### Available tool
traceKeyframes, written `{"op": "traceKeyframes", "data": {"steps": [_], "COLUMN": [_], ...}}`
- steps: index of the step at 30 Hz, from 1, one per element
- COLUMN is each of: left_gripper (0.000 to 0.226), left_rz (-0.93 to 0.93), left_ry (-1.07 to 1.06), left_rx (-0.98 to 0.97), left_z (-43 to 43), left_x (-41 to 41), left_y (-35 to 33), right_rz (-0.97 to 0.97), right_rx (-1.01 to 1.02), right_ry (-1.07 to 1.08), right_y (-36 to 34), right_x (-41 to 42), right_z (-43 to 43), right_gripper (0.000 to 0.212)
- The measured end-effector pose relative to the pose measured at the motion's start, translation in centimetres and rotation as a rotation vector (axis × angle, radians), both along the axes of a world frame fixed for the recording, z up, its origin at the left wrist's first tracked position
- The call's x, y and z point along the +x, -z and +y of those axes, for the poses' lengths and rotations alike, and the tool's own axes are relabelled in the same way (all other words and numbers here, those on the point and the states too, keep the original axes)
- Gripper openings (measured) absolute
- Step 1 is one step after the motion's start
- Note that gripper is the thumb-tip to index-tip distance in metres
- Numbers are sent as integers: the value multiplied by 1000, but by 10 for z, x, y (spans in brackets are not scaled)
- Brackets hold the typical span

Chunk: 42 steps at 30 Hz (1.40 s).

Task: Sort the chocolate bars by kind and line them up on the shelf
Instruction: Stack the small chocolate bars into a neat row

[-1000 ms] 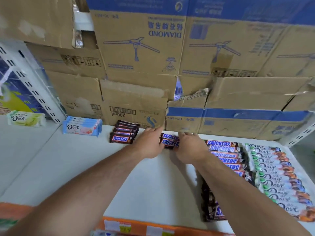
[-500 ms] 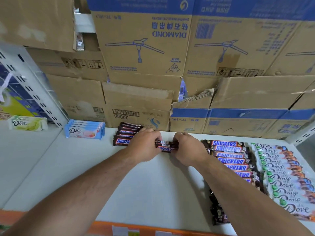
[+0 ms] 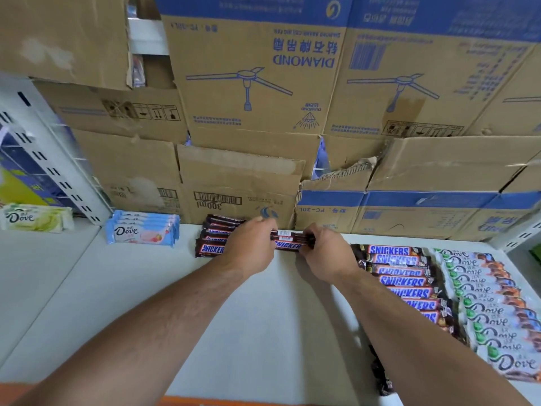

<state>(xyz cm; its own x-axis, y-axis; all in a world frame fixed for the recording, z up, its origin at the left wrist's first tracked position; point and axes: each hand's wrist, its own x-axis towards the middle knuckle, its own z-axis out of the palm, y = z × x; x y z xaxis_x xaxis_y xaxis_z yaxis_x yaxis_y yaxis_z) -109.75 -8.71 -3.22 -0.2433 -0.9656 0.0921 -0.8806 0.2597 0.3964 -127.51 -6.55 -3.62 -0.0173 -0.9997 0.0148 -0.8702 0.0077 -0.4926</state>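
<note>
A small bunch of brown Snickers bars [image 3: 288, 241] lies at the back of the white shelf [image 3: 140, 294], gripped at its left end by my left hand [image 3: 248, 247] and at its right end by my right hand [image 3: 325, 254]. Directly left of it sits a stack of the same Snickers bars [image 3: 212, 238], partly hidden by my left hand. To the right runs a column of blue-lettered Snickers bars [image 3: 404, 279], then a column of Dove bars with green and orange marks [image 3: 491, 306]. Light blue Dove bars [image 3: 143, 231] lie further left.
Cardboard boxes [image 3: 248, 83] are stacked along the back of the shelf. A green Dove bar [image 3: 35, 219] lies on the neighbouring shelf at far left, beyond a slotted white upright [image 3: 58, 174]. An orange price rail [image 3: 234, 401] edges the shelf front.
Both hands have slid the held Snickers bars back and to the left, up against the stack of Snickers. The bars have turned so barcodes show on top.
</note>
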Motion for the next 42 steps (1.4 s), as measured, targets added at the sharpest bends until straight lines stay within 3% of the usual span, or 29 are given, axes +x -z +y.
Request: {"op": "traceKeyframes", "data": {"steps": [11,18,28,42], "left_gripper": [29,19,45,46], "left_rz": [-63,-198,-230,-250], "left_ry": [-6,76,107,65], "left_rx": [-13,-299,-169,-140], "left_z": [-11,0,7,22], "left_x": [-5,-6,-5,-4], "left_y": [5,5,15,11], "right_rz": [-24,-1,70,62], "right_rx": [4,-8,-25,-95], "right_ry": [43,97,151,90], "right_y": [4,7,5,11], "right_x": [-2,-2,3,1], "right_z": [-13,-15,-7,-5], "right_gripper": [30,28,26,20]}}
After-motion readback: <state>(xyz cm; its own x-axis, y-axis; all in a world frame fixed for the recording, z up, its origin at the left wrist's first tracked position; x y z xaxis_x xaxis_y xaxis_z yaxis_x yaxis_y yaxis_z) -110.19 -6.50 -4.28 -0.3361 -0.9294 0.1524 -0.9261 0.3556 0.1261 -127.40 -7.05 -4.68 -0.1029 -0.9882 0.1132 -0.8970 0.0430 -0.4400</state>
